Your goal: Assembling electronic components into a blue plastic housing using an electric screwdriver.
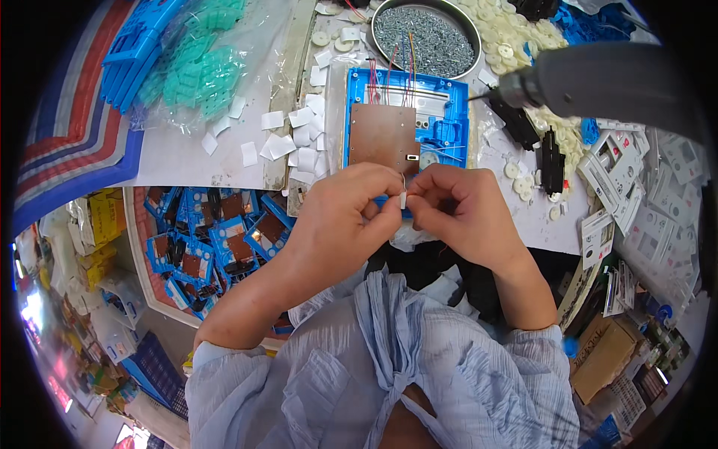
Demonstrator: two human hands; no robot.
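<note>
My left hand (pixel 345 213) and my right hand (pixel 465 211) meet at the near edge of a blue plastic casing (pixel 461 120). Between their fingertips is a small white piece (pixel 403 200), with a thin wire (pixel 404 179) running up from it; its exact kind is too small to tell. Both hands are closed in a pinch on it. A brown circuit board (pixel 381 133) lies over the left part of the casing, and thin red, blue and yellow wires (pixel 410 67) rise at its far side. My hands hide the casing's near edge.
A dark power screwdriver (pixel 591 86) juts in from the right, its bit beside the casing. Beyond stands a round metal tray (pixel 476 45) of screws. White paper squares (pixel 279 146) lie left, black plastic parts (pixel 552 161) right. A bin (pixel 161 295) of blue assemblies sits lower left.
</note>
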